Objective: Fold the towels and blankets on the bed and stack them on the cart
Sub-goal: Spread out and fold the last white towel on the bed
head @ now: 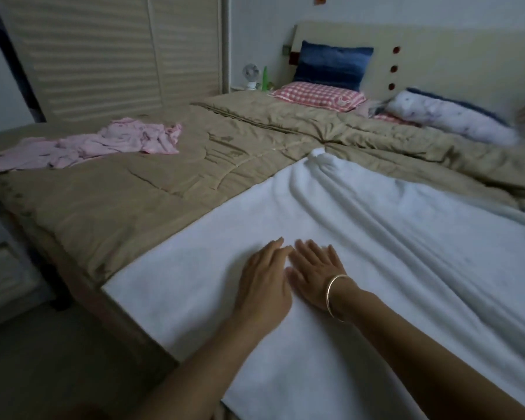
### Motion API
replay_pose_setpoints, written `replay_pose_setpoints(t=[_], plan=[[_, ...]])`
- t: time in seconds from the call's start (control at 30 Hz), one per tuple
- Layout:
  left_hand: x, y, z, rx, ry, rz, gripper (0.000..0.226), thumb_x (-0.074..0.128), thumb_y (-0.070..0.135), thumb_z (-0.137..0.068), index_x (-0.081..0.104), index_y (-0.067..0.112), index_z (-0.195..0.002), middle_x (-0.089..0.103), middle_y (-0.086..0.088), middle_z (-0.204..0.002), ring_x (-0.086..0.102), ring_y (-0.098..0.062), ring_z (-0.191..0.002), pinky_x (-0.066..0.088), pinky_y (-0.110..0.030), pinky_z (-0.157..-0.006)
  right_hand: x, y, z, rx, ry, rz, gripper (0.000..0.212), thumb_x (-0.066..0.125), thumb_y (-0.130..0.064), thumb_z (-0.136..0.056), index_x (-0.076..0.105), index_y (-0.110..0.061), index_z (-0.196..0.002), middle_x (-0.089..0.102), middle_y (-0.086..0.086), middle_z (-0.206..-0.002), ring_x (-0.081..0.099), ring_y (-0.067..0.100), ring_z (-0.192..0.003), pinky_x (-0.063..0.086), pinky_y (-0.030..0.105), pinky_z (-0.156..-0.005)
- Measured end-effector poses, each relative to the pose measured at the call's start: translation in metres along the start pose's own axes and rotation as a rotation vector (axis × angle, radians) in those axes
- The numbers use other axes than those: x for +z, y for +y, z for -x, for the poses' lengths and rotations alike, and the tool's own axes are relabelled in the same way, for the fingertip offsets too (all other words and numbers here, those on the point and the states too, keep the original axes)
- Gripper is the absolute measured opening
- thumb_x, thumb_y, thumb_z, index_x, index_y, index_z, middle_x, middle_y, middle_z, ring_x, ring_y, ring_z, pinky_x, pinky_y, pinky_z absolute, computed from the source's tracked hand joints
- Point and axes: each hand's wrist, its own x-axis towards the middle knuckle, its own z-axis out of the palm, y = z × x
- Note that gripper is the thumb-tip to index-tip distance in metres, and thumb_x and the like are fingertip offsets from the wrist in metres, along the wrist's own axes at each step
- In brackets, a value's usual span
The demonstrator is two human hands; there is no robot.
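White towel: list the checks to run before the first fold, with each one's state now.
1. Flat on the white towel: left hand and right hand, ok.
2. Near left part of the towel smooth: ok.
3. Right part free of wrinkles: not ok, long ridges run along it.
4. The far corner laid flat: not ok, it is bunched.
5. Towel clear of the pink cloth: ok, that lies apart on the tan quilt.
6. Room on the cart: cannot tell, it is not in view.
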Motion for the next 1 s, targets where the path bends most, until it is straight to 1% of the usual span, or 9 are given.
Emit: replay_pose_setpoints(t=[0.1,0.17,0.23,0.3,0.4,0.6,0.73,0.9,1.0], plan=[[0.043,0.038,-0.019,0.124,-0.079,-0.009,0.049,0.039,0.017,-0.096,0.039,0.020,-0.144,0.028,0.004,-0.156,0.023,-0.010,-0.144,0.017,-0.024,-0.116,-0.007,0.079,0.030,0.080,0.040,-0.056,0.059,0.011,-0.052,-0.097,0.023,-0.030,-0.150,0.013,-0.009,-0.159,0.005,0.018,-0.148,0.001,0.045,-0.119],[0.066,0.057,-0.034,0.144,-0.136,-0.011,0.050,0.034,0.025,-0.094,0.041,0.021,-0.143,0.030,0.004,-0.156,0.024,-0.010,-0.144,0.016,-0.022,-0.115,-0.015,0.129,0.048,0.061,0.241,-0.191,0.056,0.024,-0.045,-0.092,0.058,-0.023,-0.130,0.050,0.003,-0.142,0.044,0.032,-0.132,0.032,0.046,-0.110],[0.084,0.071,-0.048,0.141,-0.181,-0.008,0.048,0.032,0.029,-0.096,0.043,0.022,-0.142,0.032,0.004,-0.155,0.026,-0.010,-0.143,0.018,-0.023,-0.115,-0.021,0.173,0.059,0.159,0.421,-0.287,0.035,0.044,-0.026,-0.090,0.070,-0.015,-0.110,0.064,0.012,-0.121,0.058,0.038,-0.112,0.047,0.043,-0.094],[0.104,0.091,-0.063,0.138,-0.225,0.008,0.044,0.037,0.028,-0.099,0.041,0.023,-0.143,0.030,0.005,-0.156,0.025,-0.009,-0.144,0.018,-0.024,-0.116,-0.028,0.215,0.070,0.376,0.440,-0.283,0.027,0.051,-0.016,-0.093,0.068,-0.015,-0.114,0.060,0.010,-0.124,0.051,0.033,-0.116,0.042,0.037,-0.095],[0.128,0.115,-0.081,0.163,-0.277,-0.032,0.045,0.037,0.030,-0.101,0.039,0.022,-0.145,0.031,0.005,-0.155,0.024,-0.009,-0.144,0.016,-0.023,-0.117,-0.030,0.272,0.068,0.668,0.281,-0.417,0.031,0.048,-0.023,-0.096,0.058,-0.019,-0.126,0.057,0.007,-0.130,0.052,0.027,-0.118,0.040,0.030,-0.093],[0.146,0.124,-0.103,0.131,-0.276,-0.242,0.044,0.021,0.038,-0.093,0.056,0.030,-0.119,0.057,0.014,-0.122,0.050,-0.010,-0.114,0.031,-0.026,-0.098,-0.035,0.283,0.027,0.684,0.230,-0.682,0.039,0.062,-0.049,-0.086,0.059,-0.024,-0.116,0.066,0.000,-0.107,0.059,0.017,-0.085,0.041,0.024,-0.073],[0.148,0.127,-0.122,0.085,-0.226,-0.297,0.023,0.031,0.029,-0.100,0.054,0.026,-0.101,0.058,0.010,-0.107,0.054,-0.014,-0.100,0.032,-0.028,-0.088,-0.036,0.280,0.002,0.599,0.048,-0.571,0.030,0.066,-0.040,-0.082,0.064,-0.018,-0.103,0.068,0.004,-0.099,0.062,0.024,-0.086,0.044,0.027,-0.073],[0.152,0.130,-0.142,0.079,-0.210,-0.202,0.028,0.030,0.029,-0.098,0.056,0.027,-0.107,0.060,0.011,-0.110,0.056,-0.013,-0.101,0.036,-0.028,-0.091,-0.069,0.362,0.027,0.893,0.402,-0.560,0.034,0.054,-0.035,-0.094,0.062,-0.012,-0.118,0.060,0.016,-0.123,0.054,0.035,-0.114,0.041,0.041,-0.099],[0.155,0.130,-0.146,0.129,-0.281,-0.116,0.025,0.041,0.026,-0.099,0.054,0.028,-0.120,0.052,0.015,-0.121,0.051,-0.008,-0.110,0.036,-0.022,-0.095,-0.073,0.406,0.048,1.046,0.359,-0.648,0.037,0.051,-0.035,-0.096,0.061,-0.006,-0.116,0.060,0.019,-0.113,0.056,0.037,-0.107,0.042,0.042,-0.095]])
